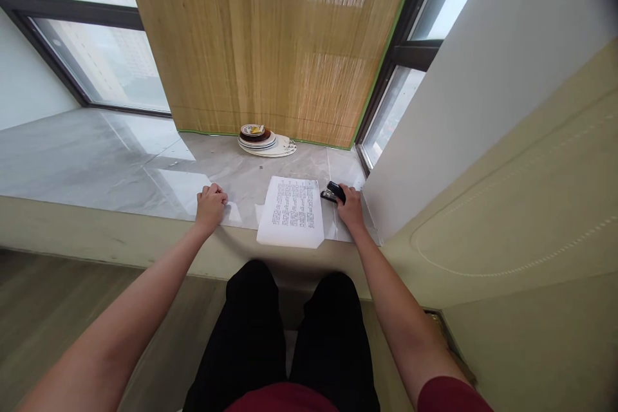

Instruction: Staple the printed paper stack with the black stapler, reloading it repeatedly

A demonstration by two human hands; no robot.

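A black stapler [333,191] is gripped in my right hand [351,206], at the right end of the marble window sill. Its nose points left toward a white printed sheet of paper [293,211], a small gap away. The sheet lies on the sill with its near edge reaching past the front; whether more sheets are under it I cannot tell. My left hand [211,203] rests on the sill left of the paper, its fingers curled in with nothing seen in them.
Behind the paper, a stack of plates [258,138] stands against the foot of a bamboo blind [270,45]. Dark-framed windows flank the blind. A pale wall panel [483,206] closes off the right side. The marble sill [120,161] runs far to the left.
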